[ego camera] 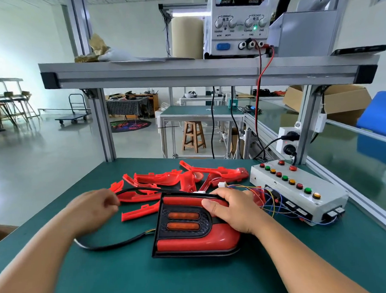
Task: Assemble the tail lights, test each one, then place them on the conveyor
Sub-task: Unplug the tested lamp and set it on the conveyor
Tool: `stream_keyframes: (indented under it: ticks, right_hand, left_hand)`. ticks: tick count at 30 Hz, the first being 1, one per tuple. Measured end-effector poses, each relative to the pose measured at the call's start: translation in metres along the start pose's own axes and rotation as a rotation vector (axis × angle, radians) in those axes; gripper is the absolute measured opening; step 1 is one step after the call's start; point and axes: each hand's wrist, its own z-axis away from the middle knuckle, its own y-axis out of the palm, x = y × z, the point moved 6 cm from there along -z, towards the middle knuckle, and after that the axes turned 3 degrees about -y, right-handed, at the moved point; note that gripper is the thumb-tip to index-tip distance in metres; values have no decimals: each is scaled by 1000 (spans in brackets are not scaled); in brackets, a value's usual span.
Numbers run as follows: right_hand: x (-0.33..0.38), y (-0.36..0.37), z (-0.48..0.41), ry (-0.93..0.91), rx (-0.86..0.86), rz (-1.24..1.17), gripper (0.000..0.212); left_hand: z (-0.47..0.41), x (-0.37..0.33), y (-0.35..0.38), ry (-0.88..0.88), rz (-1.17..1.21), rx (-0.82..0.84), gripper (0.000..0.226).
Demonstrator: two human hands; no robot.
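Green bench [82,273] carries the tail light [191,241] beneath the right hand [232,211], fingers [222,192] curled over its far edge. Left hand [95,208], blurred, seemingly pinches the black cable [134,190] at its fingertips.

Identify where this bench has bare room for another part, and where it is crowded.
Bare: mat in front of the tail light; left of the black cable; near right corner before the test box. Crowded: red lens parts behind the light, wires by the box.
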Motion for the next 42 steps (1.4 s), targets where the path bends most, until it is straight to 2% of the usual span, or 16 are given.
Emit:
stream_keyframes:
  ticks: [2,5,6,8,10,13,15,17,21,25,27,29,31,34,38,42]
  right_hand:
    - [2,-1,1,-15,-2,-1,32]
    - [1,-1,3,3,17,-21,45]
    - [1,0,4,17,21,-37,45]
    - [0,0,4,38,17,-104,42]
    - [-1,-1,3,42,-7,-161,38]
    - [-2,-4,2,46,-64,-205,39]
    - [1,-5,2,37,-110,-257,44]
    - [6,-5,3,32,-174,-388,43]
    - [7,-3,4,83,-309,-750,42]
    - [8,-4,5,131,-460,-877,50]
    - [10,-3,5,165,-518,-908,43]
    - [11,0,4,211,-553,-908,36]
    - [15,6,4,252,-555,-932,35]
    - [28,15,5,254,-539,-954,36]
    - [47,25,5,164,-448,-1004,45]
    - [59,27,9,75,-338,-878,47]
  left_hand:
    - [0,33,-3,-159,-29,-79,10]
    - [-1,59,19,-286,-139,65,20]
    - [-3,63,25,-306,-145,62,22]
    - [-6,66,24,-348,-54,-34,23]
    - [-13,69,13,-349,196,-207,24]
    - [-27,56,-11,-220,684,-418,20]
    - [-33,35,-26,-140,1010,-523,19]
    - [-37,9,-37,-76,1227,-572,17]
    - [-35,-33,-28,-45,1276,-557,18]
    - [-8,-67,-2,-6,1413,-461,21]
    - [6,-84,10,61,1499,-361,35]
    - [17,-100,17,158,1466,-285,55]
    - [24,-114,22,206,1449,-220,73]
    - [30,-130,26,200,1508,-195,80]
    - [25,-138,40,158,1879,-46,74]
    - [18,-124,43,71,2022,-35,55]
